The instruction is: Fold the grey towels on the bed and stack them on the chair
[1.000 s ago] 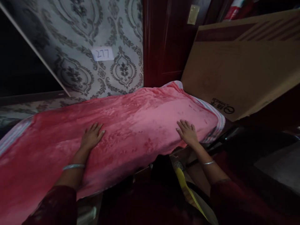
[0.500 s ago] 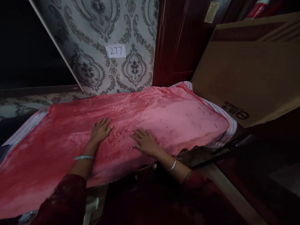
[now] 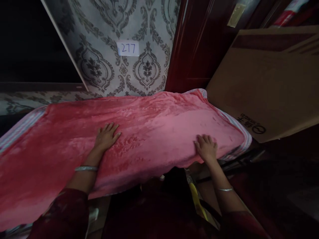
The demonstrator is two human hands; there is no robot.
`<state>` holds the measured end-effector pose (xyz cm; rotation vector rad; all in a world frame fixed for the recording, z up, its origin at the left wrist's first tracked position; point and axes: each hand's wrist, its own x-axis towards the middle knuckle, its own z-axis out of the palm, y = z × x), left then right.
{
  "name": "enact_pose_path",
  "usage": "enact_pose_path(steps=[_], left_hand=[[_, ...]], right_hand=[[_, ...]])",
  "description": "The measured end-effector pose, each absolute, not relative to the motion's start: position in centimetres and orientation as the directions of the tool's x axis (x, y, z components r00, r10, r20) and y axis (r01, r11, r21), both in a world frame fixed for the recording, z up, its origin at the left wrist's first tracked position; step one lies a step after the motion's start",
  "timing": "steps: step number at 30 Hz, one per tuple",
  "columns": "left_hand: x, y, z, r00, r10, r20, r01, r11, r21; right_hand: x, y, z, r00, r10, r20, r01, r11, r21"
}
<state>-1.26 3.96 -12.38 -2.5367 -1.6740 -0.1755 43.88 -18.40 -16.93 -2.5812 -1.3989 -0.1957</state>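
Note:
A pink-red plush blanket (image 3: 149,129) with a striped border lies spread over a long surface against the wall. My left hand (image 3: 106,136) rests flat on its middle-left part, fingers spread. Further right, my right hand (image 3: 206,147) lies palm down on the lighter pink part near the front edge, its fingers stretched out. Neither hand grips the cloth. Each wrist wears a bangle. What is beneath the blanket is mostly hidden.
A big cardboard box (image 3: 269,79) leans at the right end. Behind stands a patterned wall with a paper label (image 3: 128,48) reading 277, beside a dark red door (image 3: 196,43). A dark screen (image 3: 37,46) is at the left. Something yellow (image 3: 196,200) shows below the front edge.
My right hand has moved right across the blanket, from near the middle toward the right end. My left hand stays in about the same place. The view has shifted slightly.

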Motion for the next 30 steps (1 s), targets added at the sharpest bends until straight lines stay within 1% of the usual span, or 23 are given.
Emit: enact_pose_path(steps=[1, 3, 4, 6, 8, 10, 12, 16, 20, 22, 24, 25, 27, 29, 30], left_hand=[[-1.2, 3.9, -12.4, 0.387, 0.91, 0.147, 0.921, -0.389, -0.015], [-1.2, 3.7, -12.3, 0.383, 0.913, 0.144, 0.923, -0.385, -0.011], [-1.2, 3.6, -12.3, 0.38, 0.914, 0.142, 0.924, -0.383, -0.008], [-1.2, 3.4, -12.3, 0.377, 0.916, 0.136, 0.925, -0.38, 0.0], [-1.3, 3.1, -12.3, 0.378, 0.916, 0.135, 0.924, -0.383, 0.01], [-1.4, 2.8, -12.3, 0.381, 0.913, 0.144, 0.922, -0.388, 0.019], [-1.4, 2.6, -12.2, 0.383, 0.911, 0.151, 0.92, -0.391, 0.031], [-1.5, 2.4, -12.3, 0.381, 0.913, 0.147, 0.919, -0.392, 0.05], [-1.8, 2.7, -12.5, 0.38, 0.914, 0.146, 0.917, -0.392, 0.071], [-1.9, 2.6, -12.5, 0.374, 0.913, 0.162, 0.915, -0.392, 0.093], [-1.6, 2.3, -12.5, 0.377, 0.905, 0.197, 0.907, -0.404, 0.121], [-1.3, 1.9, -12.5, 0.401, 0.89, 0.216, 0.892, -0.433, 0.132], [0.0, 0.9, -12.7, 0.519, 0.823, 0.233, 0.821, -0.555, 0.132], [1.6, 0.0, -13.2, 0.675, 0.707, 0.21, 0.702, -0.703, 0.115], [2.3, -0.2, -13.5, 0.729, 0.657, 0.193, 0.649, -0.753, 0.111]], right_hand=[[42.2, -17.4, -16.5, 0.469, 0.856, 0.216, 0.883, -0.453, -0.121], [37.8, -14.8, -15.7, 0.241, 0.945, 0.223, 0.965, -0.208, -0.159], [35.4, -13.3, -15.3, 0.111, 0.97, 0.217, 0.98, -0.071, -0.184], [30.4, -10.5, -14.4, -0.119, 0.976, 0.182, 0.961, 0.16, -0.228], [26.0, -7.9, -13.3, -0.27, 0.953, 0.141, 0.92, 0.298, -0.253], [22.7, -5.6, -12.4, -0.34, 0.933, 0.12, 0.896, 0.36, -0.26], [21.0, -3.7, -12.0, -0.335, 0.936, 0.112, 0.899, 0.353, -0.258], [20.9, -1.6, -12.9, -0.244, 0.965, 0.091, 0.938, 0.259, -0.23], [22.5, -1.0, -13.9, -0.252, 0.962, 0.102, 0.939, 0.269, -0.215], [23.7, -0.9, -14.0, -0.235, 0.964, 0.124, 0.941, 0.258, -0.219], [25.2, -0.9, -14.1, -0.16, 0.972, 0.173, 0.958, 0.195, -0.21], [26.0, -1.0, -14.3, -0.113, 0.974, 0.196, 0.968, 0.152, -0.198], [27.6, -1.2, -15.0, -0.054, 0.976, 0.213, 0.984, 0.088, -0.156], [28.6, -1.4, -15.9, -0.049, 0.979, 0.197, 0.992, 0.07, -0.103], [28.9, -1.5, -16.3, -0.053, 0.98, 0.19, 0.995, 0.069, -0.079]])
